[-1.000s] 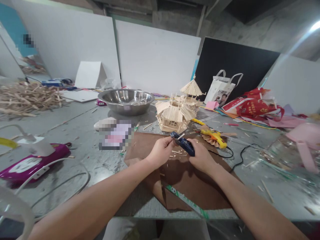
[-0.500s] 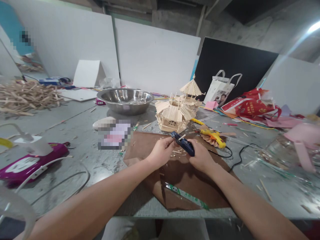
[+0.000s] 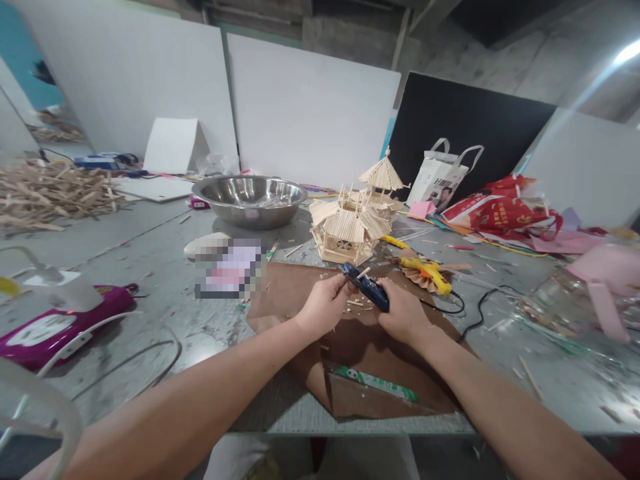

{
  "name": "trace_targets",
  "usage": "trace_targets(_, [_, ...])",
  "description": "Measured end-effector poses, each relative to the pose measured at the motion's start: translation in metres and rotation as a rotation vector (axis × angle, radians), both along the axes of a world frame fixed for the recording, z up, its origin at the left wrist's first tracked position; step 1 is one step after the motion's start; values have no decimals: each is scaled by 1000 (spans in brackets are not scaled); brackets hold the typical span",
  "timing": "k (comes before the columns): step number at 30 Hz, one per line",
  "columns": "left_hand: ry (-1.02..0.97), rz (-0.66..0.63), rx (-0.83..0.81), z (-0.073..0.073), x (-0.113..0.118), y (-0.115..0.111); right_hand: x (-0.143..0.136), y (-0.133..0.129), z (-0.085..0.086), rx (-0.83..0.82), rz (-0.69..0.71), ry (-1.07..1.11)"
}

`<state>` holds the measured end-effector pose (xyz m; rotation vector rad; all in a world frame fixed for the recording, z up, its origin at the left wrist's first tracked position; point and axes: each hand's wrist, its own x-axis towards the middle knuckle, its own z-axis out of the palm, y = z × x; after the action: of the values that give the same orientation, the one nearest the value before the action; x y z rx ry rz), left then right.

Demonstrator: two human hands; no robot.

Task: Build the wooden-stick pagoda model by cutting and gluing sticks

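Note:
My right hand [image 3: 403,310] is wrapped round the handle of a dark blue hand cutter [image 3: 373,291], its head pointing up and to the left. A short pale wooden stick [image 3: 364,273] lies across the cutter's head. Against that head my left hand [image 3: 327,300] pinches the stick with closed fingertips; most of the stick is hidden there. Both hands are over a brown sheet [image 3: 370,353] on which small cut wood bits [image 3: 355,303] are scattered. Just beyond stands a pavilion model [image 3: 347,230] made of thin sticks, with a pointed-roof part behind it.
Right of the model lies a yellow glue gun [image 3: 430,272] with a black cord. A steel basin [image 3: 250,203], a blurred phone [image 3: 230,267] and a purple power strip [image 3: 105,310] are to the left. A green wrapper [image 3: 375,382] lies in front; a pink-lidded jug [image 3: 565,293] stands right.
The hands and cutter keep nearly the same pose. The green wrapper on the brown sheet looks slightly shifted and turned, and the view has moved a little.

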<state>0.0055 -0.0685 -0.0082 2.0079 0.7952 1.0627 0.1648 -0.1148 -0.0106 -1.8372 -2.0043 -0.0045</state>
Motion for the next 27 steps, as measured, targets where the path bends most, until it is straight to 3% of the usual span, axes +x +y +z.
trace_targets(10, [104, 73, 74, 2, -1, -3, 0, 1, -2, 11, -20, -17])
trace_targets(17, [8, -41, -48, 1, -2, 4, 2, 5, -7, 51, 29, 63])
trace_targets(20, [-52, -149, -195, 5, -5, 4, 4, 6, -9, 59, 83, 93])
trace_targets(27, [-179, -437, -791, 11, -12, 6, 9, 7, -13, 71, 147, 111])
